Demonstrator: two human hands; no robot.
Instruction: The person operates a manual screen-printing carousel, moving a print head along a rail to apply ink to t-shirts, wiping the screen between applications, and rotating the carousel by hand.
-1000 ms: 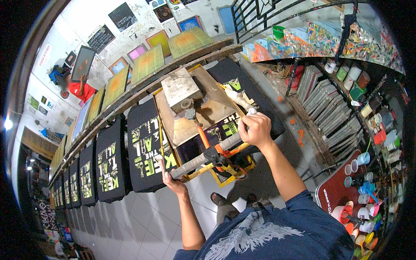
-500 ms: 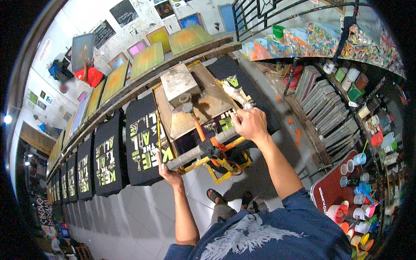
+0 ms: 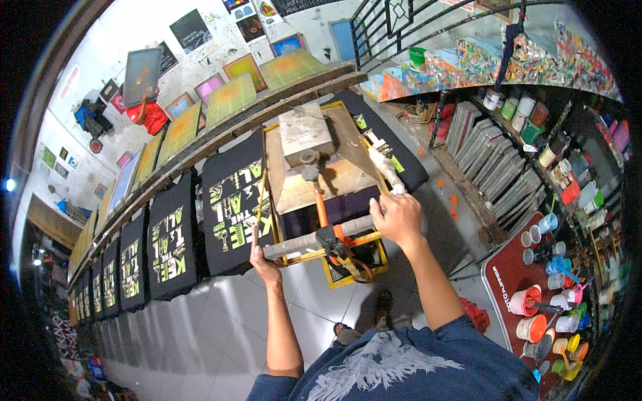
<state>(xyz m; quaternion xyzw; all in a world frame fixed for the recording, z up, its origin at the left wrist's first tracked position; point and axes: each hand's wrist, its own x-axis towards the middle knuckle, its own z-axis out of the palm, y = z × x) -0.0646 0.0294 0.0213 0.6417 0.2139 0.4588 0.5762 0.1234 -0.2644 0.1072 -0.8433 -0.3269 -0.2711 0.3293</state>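
Observation:
A wheeled-looking yellow frame carries a flat, stained heater panel (image 3: 294, 190) with a pale box (image 3: 304, 134) on top. Beneath it lies a black printed shirt, mostly hidden. Across the near side runs a grey-taped handlebar (image 3: 301, 243), with black wrapping and an orange cable (image 3: 320, 207) at its middle. My left hand (image 3: 267, 266) is closed at the bar's left end, its fingers partly hidden. At the right end, my right hand (image 3: 400, 217) grips the bar beside a white-wrapped part of the frame (image 3: 384, 167).
Black shirts with green and white print (image 3: 170, 244) line the long rack leftward. Beyond it lean printing screens (image 3: 231, 97); another person in a red top (image 3: 150, 119) holds a framed screen (image 3: 142, 75). On my right stand a dark red table (image 3: 505, 294) with ink pots and stacked grey boards (image 3: 495, 160).
The heater frame has shifted right along the row and squared up, uncovering more of the shirt on its left. Both hands have stayed on the bar. My feet have moved.

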